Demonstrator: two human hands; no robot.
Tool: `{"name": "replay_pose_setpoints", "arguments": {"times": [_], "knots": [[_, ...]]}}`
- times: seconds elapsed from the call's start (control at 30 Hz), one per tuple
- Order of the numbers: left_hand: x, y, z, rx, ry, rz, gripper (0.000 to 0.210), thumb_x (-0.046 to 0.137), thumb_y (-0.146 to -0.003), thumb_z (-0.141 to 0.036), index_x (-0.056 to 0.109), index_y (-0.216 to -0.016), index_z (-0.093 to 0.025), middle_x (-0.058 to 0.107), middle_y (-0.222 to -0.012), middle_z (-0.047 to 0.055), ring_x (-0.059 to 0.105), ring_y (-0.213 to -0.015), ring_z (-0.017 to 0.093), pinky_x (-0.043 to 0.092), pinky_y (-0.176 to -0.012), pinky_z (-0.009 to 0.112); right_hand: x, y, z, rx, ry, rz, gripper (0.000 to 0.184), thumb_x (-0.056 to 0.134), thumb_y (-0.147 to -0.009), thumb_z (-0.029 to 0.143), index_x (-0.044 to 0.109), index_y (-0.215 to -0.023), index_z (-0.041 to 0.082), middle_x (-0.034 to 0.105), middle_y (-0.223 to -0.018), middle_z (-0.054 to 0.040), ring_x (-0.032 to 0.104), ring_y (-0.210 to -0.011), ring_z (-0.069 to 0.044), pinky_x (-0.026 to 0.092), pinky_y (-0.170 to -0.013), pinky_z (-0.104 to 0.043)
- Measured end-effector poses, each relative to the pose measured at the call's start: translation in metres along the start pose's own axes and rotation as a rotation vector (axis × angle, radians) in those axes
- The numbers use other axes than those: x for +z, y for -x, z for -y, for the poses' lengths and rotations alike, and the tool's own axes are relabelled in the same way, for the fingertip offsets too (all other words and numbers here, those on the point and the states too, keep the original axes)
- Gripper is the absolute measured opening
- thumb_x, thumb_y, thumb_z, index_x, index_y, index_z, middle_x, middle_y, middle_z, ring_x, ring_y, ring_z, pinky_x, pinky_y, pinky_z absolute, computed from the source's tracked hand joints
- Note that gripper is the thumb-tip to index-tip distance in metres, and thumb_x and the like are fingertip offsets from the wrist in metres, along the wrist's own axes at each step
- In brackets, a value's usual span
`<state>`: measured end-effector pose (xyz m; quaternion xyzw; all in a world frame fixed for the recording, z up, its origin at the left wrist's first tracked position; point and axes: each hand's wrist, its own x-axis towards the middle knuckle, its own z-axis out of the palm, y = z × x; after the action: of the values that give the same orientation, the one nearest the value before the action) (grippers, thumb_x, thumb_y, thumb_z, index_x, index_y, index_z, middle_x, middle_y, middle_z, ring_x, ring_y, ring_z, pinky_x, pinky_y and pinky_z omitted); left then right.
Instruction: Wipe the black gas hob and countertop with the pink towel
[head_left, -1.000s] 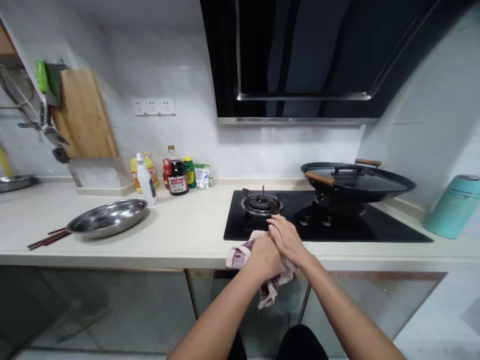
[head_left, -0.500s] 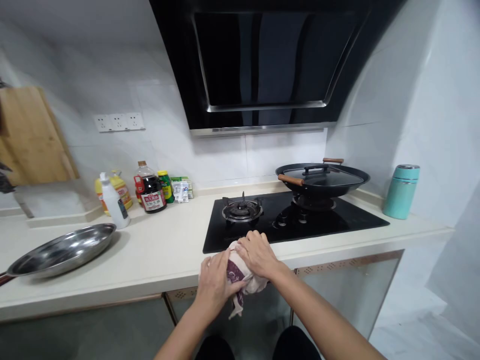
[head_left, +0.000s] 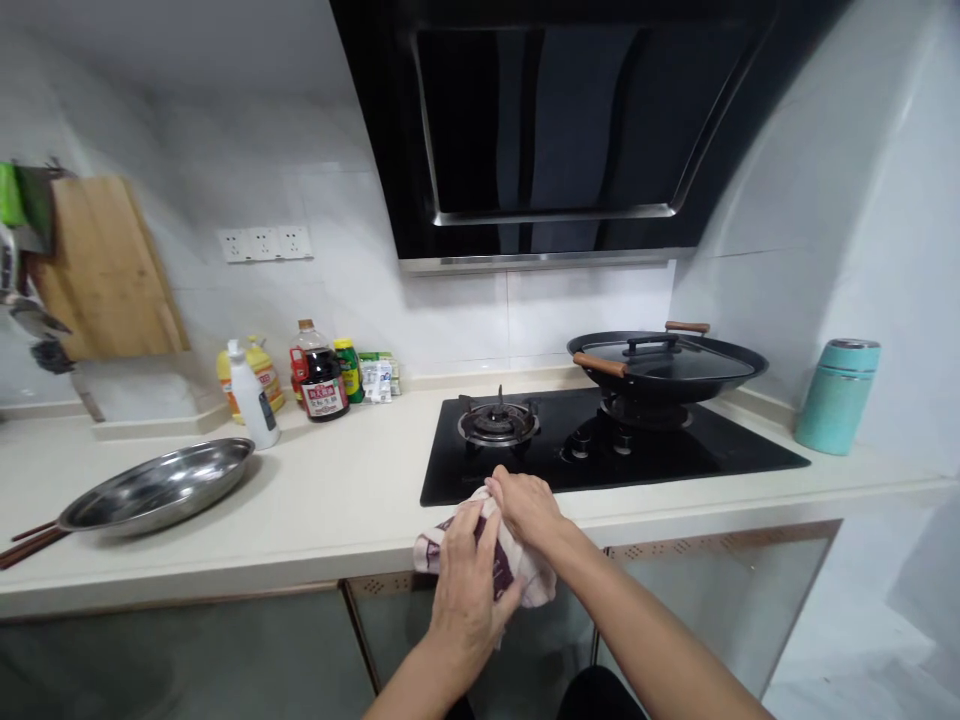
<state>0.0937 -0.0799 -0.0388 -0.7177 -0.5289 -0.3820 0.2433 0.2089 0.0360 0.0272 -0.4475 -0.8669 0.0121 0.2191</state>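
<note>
A pale cloth with a dark purple patch (head_left: 536,578) is bunched between my two hands at the counter's front edge, just before the gas hob (head_left: 555,470). My left hand (head_left: 469,575) is curled over the cloth's near side, thumb pressed toward the right. Higher and to the right, my right hand (head_left: 525,508) grips the cloth's upper part, its fingertips partly hidden. One corner of the cloth spreads leftward over the counter edge.
A lidded black wok (head_left: 667,365) rests on the right burner, with a teal flask (head_left: 838,397) beyond it. At left lie a steel pan (head_left: 161,487) and chopsticks (head_left: 34,546). A white bottle (head_left: 253,400) and a soy sauce bottle (head_left: 324,380) stand near the wall.
The view has shifted slightly left. My left hand has moved right and down over the cloth, closer to my right hand. The cloth's hanging corner is mostly out of sight, and another part spreads left.
</note>
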Motion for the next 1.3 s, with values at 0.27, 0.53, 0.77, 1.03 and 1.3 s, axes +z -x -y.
{"name": "replay_pose_setpoints", "arguments": {"times": [0.27, 0.53, 0.77, 1.03, 1.3], "knots": [[0.035, -0.026, 0.000, -0.017, -0.123, 0.231, 0.110, 0.092, -0.061, -0.062, 0.043, -0.155, -0.030, 0.053, -0.150, 0.020, 0.052, -0.135, 0.042, 0.038, -0.112, 0.063, 0.006, -0.005, -0.062, 0.017, -0.315, -0.136, 0.047, 0.016, -0.111, 0.042, 0.059, -0.108, 0.024, 0.072, -0.091, -0.0027, 0.067, -0.081, -0.018, 0.044, -0.072, -0.027], [0.029, -0.058, -0.027, -0.003, -0.216, 0.448, 0.083, 0.084, -0.073, -0.060, 0.054, -0.144, -0.029, 0.058, -0.137, 0.017, 0.050, -0.128, 0.045, 0.040, -0.102, 0.060, -0.026, 0.049, -0.219, 0.337, 0.139, -0.524, 0.051, 0.026, -0.105, 0.043, 0.069, -0.103, 0.017, 0.068, -0.104, -0.0155, 0.059, -0.097, -0.031, 0.044, -0.086, -0.043], [0.078, -0.085, -0.095, 0.220, -0.128, 0.458, 0.086, 0.070, -0.087, -0.045, 0.030, -0.162, -0.029, 0.056, -0.139, 0.020, 0.050, -0.122, 0.041, 0.035, -0.101, 0.058, -0.020, 0.055, -0.243, 0.380, 0.203, -0.325, 0.059, 0.022, -0.105, 0.051, 0.070, -0.116, 0.018, 0.065, -0.119, -0.0168, 0.059, -0.106, -0.035, 0.046, -0.087, -0.048], [0.101, -0.091, -0.113, 0.153, -0.076, 0.430, 0.073, 0.066, -0.088, -0.062, 0.046, -0.152, -0.033, 0.055, -0.140, 0.017, 0.048, -0.124, 0.041, 0.033, -0.101, 0.056, -0.009, 0.054, -0.266, 0.354, 0.200, -0.246, 0.062, 0.021, -0.102, 0.054, 0.072, -0.105, 0.019, 0.067, -0.118, -0.0164, 0.061, -0.107, -0.036, 0.049, -0.087, -0.048], [0.026, -0.041, -0.016, 0.078, -0.107, 0.442, 0.082, 0.077, -0.080, -0.050, 0.042, -0.154, -0.037, 0.059, -0.132, 0.011, 0.053, -0.109, 0.032, 0.040, -0.091, 0.047, -0.003, 0.054, -0.278, 0.361, 0.163, -0.215, 0.065, 0.022, -0.098, 0.058, 0.074, -0.112, 0.021, 0.066, -0.126, -0.0154, 0.061, -0.108, -0.036, 0.048, -0.088, -0.048]]}}
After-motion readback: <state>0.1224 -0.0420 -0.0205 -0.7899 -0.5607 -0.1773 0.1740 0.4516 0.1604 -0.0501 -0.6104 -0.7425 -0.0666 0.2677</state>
